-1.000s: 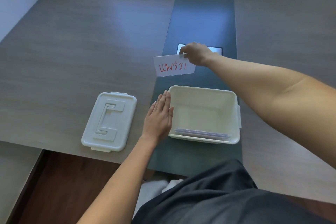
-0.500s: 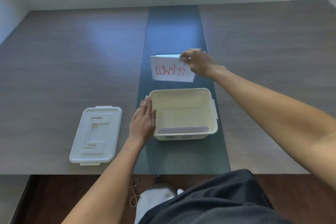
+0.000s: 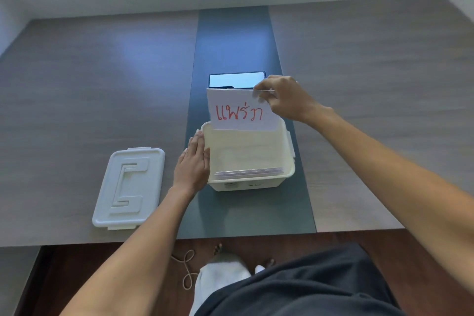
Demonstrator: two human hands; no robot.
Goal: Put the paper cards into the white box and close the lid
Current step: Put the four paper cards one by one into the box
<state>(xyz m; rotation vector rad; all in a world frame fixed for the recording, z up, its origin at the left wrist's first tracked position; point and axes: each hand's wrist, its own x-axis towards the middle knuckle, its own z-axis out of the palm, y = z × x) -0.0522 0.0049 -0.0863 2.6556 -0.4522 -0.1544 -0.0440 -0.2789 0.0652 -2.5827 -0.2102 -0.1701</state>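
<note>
The white box (image 3: 289,161) stands open on the dark middle strip of the table. Several paper cards (image 3: 250,171) stand on edge against its near wall. My right hand (image 3: 284,97) pinches the top right corner of a white paper card (image 3: 242,110) with red writing, held upright over the box's far rim. My left hand (image 3: 193,164) lies flat with fingers together against the box's left wall. The white lid (image 3: 129,187) lies flat on the table to the left of the box.
A dark phone or tablet (image 3: 236,79) lies on the strip just beyond the box. The table's near edge (image 3: 230,235) runs right before my body. On the floor below lie a cord (image 3: 188,268) and a white cloth (image 3: 220,279).
My right hand has brought the written card toward me and down, from above the table beyond the box to over the box's far rim. The left hand stayed against the box. The camera tilted up.
</note>
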